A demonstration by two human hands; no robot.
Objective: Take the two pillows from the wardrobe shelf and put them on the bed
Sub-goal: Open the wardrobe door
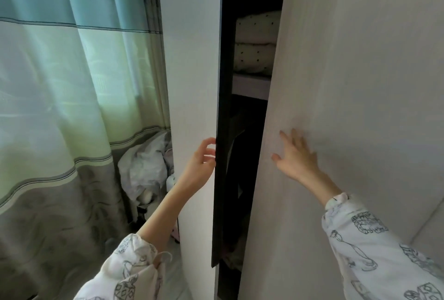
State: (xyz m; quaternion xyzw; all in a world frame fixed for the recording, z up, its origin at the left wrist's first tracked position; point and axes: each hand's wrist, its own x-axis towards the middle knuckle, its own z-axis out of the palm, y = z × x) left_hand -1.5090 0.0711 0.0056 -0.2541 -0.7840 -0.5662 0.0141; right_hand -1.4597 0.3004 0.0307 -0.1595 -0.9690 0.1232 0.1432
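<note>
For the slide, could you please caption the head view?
Left hand grips wardrobe door; two pillows stacked inside.

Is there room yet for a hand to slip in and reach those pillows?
Only a narrow dark gap between the left door and right door. The two stacked pillows fill the shelf behind it; clothes crowd the space below.

head cam | faces forward, slightly down | close to wardrobe doors (336,83)
</note>
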